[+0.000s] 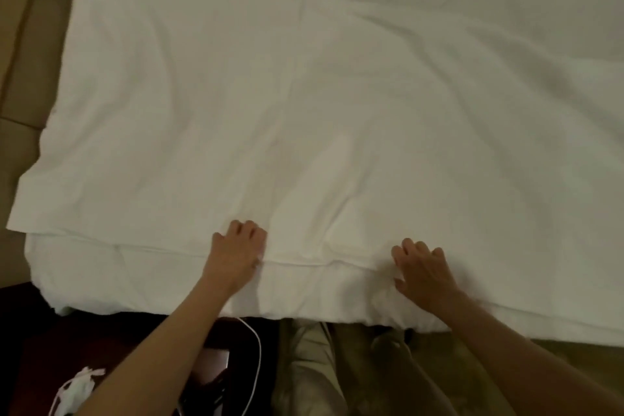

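Head view — left hand (236, 255), right hand (422, 272) grip white sheet (304, 111).

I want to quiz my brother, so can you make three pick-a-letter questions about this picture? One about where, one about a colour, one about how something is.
1. Where do the left hand and right hand hold the white cloth?
A) its far edge B) its near edge C) its left corner
2. What colour is the cable?
A) white B) red C) green
3. How does the white cloth lie?
A) rolled up B) hanging C) spread out, wrinkled
Answers: 1 B, both hands sit on the hem nearest the person. 2 A, it shows as a thin white curve. 3 C, it lies wide with soft creases.
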### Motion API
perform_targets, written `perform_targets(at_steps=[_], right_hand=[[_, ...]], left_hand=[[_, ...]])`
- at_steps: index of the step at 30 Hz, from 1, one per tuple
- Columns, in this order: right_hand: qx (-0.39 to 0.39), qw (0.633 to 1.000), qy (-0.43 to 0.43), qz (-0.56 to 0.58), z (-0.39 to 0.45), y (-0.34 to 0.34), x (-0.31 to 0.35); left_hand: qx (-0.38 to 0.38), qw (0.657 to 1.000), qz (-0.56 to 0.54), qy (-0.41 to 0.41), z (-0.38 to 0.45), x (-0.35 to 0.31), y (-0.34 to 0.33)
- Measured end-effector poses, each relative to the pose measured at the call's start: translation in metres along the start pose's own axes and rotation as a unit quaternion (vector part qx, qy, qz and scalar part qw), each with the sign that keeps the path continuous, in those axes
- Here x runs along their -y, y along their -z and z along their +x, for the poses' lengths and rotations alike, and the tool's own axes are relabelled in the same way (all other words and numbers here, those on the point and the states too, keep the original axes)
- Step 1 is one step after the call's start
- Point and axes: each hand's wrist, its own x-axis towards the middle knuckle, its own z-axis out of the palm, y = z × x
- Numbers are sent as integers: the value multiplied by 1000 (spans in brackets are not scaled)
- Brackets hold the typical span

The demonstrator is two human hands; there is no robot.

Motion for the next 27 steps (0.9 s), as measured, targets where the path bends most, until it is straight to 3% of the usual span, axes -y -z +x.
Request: perform_targets(at_steps=[3,6,8,12,14,19,27], right_hand=[[15,999,38,-27,-11,-12,-23],[-34,992,124,-12,-8,-6,-33],[-29,992,122,-12,-10,2,-31],[169,984,58,-29,-21,-23,-31],[192,980,43,23,-29,-30,-31],[181,975,19,127,-48,-24,-65],[57,983,-57,168,-60,12,-201]], left_hand=[[-19,1000,22,-6,6,2,17],[-27,999,45,-5,5,14,33],[-24,999,42,-9,1,17,32],[91,984,128,86,-2,-20,20],[151,969,159,117,6,-43,28],[98,992,63,57,34,-123,76],[15,997,-78,0,90,-262,135]])
